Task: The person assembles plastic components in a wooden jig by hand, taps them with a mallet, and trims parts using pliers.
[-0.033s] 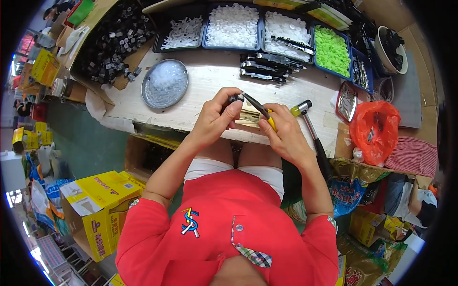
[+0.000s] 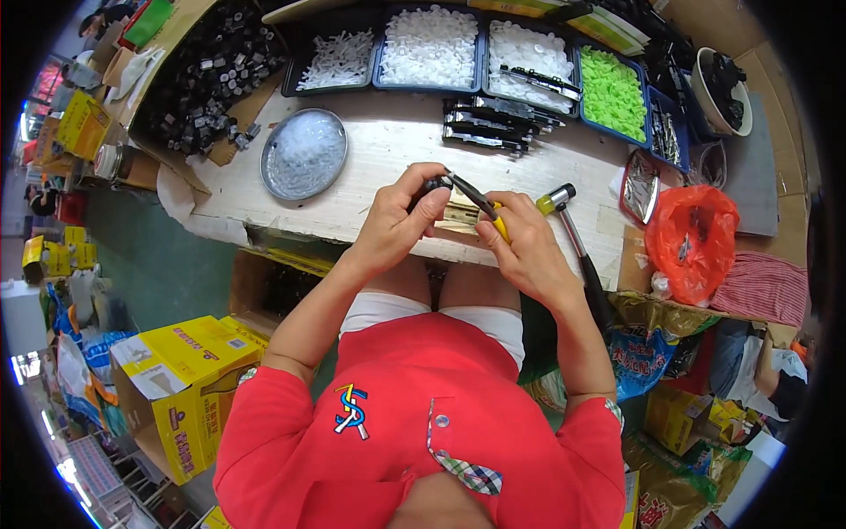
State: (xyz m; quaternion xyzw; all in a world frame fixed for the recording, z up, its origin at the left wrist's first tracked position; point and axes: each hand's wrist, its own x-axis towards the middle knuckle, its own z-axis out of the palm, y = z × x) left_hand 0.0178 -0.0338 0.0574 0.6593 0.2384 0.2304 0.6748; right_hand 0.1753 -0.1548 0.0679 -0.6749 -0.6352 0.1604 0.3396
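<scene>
My left hand [image 2: 407, 212] pinches a small black part [image 2: 432, 184], mostly hidden by the fingers. Wrapped around yellow-handled pliers [image 2: 477, 196] is my right hand [image 2: 531, 245]. The pliers' jaws point up and left and meet the part at my left fingertips; whether they clamp it cannot be made out. Both hands are above the table's front edge, over a worn wooden block [image 2: 463, 216]. A hammer [image 2: 571, 229] with a yellow-and-black head lies right of my right hand. Beyond the hands, several black assembled pieces [image 2: 493, 128] lie in a stack.
Along the back stand trays of white parts [image 2: 430, 48] and green parts [image 2: 612, 93]. A round metal dish [image 2: 305, 196] holds clear pieces at left, near a heap of black parts [image 2: 211, 79]. At right are a metal tray [image 2: 641, 189] and a red plastic bag [image 2: 696, 234].
</scene>
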